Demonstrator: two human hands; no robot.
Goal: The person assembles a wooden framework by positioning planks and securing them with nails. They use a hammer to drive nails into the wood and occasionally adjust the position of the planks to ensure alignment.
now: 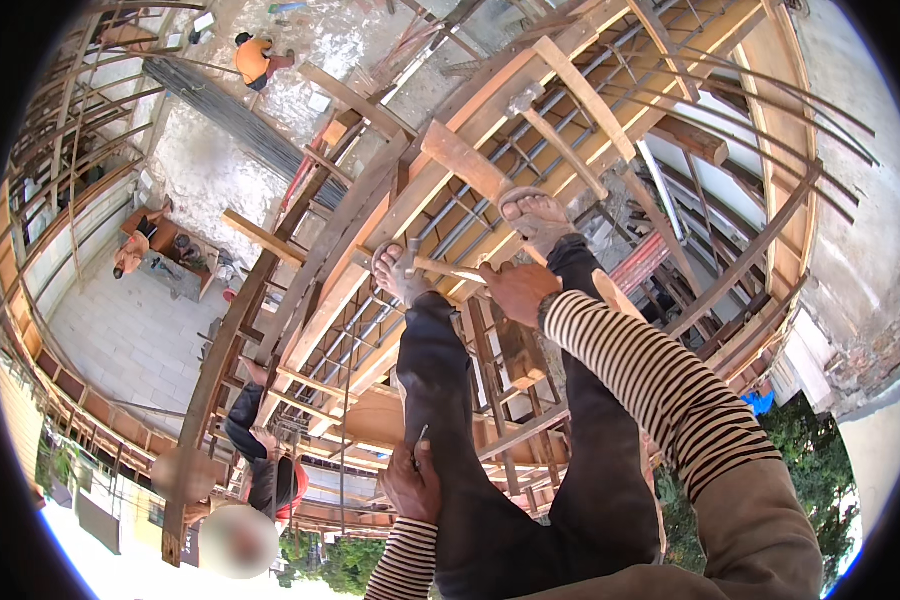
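Observation:
My right hand (522, 292) is closed round the wooden handle of a hammer (448, 267), whose head is beside my left foot (398, 272). My left hand (411, 482) rests by my left thigh, its fingers pinching a thin grey piece that looks like a nail (423, 434). My bare feet are on the timber edges of a long formwork trough. Inside the trough lies a cage of steel bars (460, 212). A short plank (467, 163) crosses the trough just ahead of my feet.
Bar ends (810, 150) stick out at the right. A long timber beam (225, 380) runs along my left, with a co-worker (260, 450) by it. Far below are a person in orange (254, 60), a bundle of bars (240, 130) and people near a brown table (185, 235).

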